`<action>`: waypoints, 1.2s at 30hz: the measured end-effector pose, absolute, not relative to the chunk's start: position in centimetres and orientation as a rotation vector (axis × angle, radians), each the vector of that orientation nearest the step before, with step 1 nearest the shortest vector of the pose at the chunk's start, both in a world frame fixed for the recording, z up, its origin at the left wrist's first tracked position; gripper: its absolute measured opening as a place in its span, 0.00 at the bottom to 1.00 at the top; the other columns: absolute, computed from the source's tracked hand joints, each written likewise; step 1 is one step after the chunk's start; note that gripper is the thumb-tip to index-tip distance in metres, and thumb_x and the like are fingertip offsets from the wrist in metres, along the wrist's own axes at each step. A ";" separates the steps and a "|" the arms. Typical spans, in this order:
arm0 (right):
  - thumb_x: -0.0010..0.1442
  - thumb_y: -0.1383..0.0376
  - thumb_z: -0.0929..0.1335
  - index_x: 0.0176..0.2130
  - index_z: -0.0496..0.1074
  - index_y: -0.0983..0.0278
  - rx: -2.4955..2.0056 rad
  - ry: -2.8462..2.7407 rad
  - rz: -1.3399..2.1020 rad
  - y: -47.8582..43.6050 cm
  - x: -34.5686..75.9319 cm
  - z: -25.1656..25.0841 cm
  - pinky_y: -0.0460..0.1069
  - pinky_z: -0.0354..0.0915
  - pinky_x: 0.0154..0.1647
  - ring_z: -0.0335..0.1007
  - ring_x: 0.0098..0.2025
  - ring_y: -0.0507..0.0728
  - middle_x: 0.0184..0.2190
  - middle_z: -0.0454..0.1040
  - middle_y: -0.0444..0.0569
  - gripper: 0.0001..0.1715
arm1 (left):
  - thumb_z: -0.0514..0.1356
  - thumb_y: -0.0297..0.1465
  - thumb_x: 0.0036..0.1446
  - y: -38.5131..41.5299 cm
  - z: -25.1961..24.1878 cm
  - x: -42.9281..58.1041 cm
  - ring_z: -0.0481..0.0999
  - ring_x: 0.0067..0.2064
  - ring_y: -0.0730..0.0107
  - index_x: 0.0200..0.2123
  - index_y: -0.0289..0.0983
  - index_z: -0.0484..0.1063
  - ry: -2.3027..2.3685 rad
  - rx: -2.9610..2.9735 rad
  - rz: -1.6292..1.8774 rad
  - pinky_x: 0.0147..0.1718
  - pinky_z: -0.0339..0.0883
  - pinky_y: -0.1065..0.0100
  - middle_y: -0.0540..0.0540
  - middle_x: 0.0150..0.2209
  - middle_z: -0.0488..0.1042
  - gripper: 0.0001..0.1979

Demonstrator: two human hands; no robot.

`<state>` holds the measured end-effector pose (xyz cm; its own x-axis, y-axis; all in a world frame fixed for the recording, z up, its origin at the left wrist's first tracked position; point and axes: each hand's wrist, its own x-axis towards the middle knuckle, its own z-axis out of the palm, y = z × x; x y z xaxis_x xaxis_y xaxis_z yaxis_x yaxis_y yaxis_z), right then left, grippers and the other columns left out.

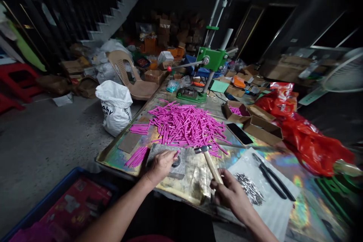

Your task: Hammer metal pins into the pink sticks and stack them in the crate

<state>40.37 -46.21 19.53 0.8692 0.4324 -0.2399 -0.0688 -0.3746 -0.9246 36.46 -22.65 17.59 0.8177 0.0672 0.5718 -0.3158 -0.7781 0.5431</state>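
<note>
My left hand is closed around a pink stick, whose end shows past the fingertips, over a dark round piece on a grey stone block. In my right hand is the wooden handle of a hammer; its metal head is raised to the right of the block. Behind both hands lies a big heap of pink sticks. Smaller bundles of sticks rest at the left. Small metal pins are piled on a white sheet, beside black-handled pliers.
A green press stands at the table's far end. A phone, small cardboard boxes and red plastic bags lie on the right. Left of the table are a white sack, a chair and a blue crate.
</note>
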 end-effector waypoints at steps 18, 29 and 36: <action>0.57 0.67 0.60 0.56 0.57 0.60 -2.215 -1.210 -0.305 -44.0 39.3 30.1 0.43 0.67 0.38 0.71 0.42 0.54 0.42 0.73 0.49 0.26 | 0.48 0.21 0.54 -23.0 18.0 36.3 0.67 0.24 0.74 0.21 0.35 0.65 -0.193 2.348 0.828 0.24 0.61 0.73 0.50 0.19 0.66 0.13; 0.56 0.63 0.60 0.55 0.58 0.60 -2.256 -1.137 -0.355 -44.7 39.0 31.1 0.48 0.66 0.40 0.71 0.41 0.57 0.42 0.74 0.51 0.26 | 0.46 0.21 0.55 -23.3 17.9 36.2 0.68 0.24 0.72 0.21 0.36 0.65 -0.154 2.384 0.803 0.25 0.62 0.72 0.49 0.20 0.68 0.14; 0.56 0.62 0.60 0.56 0.57 0.60 -2.281 -1.193 -0.229 -45.5 39.8 31.2 0.46 0.68 0.35 0.72 0.40 0.57 0.44 0.72 0.52 0.27 | 0.47 0.22 0.55 -23.3 18.0 36.1 0.68 0.24 0.72 0.21 0.35 0.65 -0.146 2.435 0.796 0.24 0.62 0.73 0.49 0.20 0.68 0.14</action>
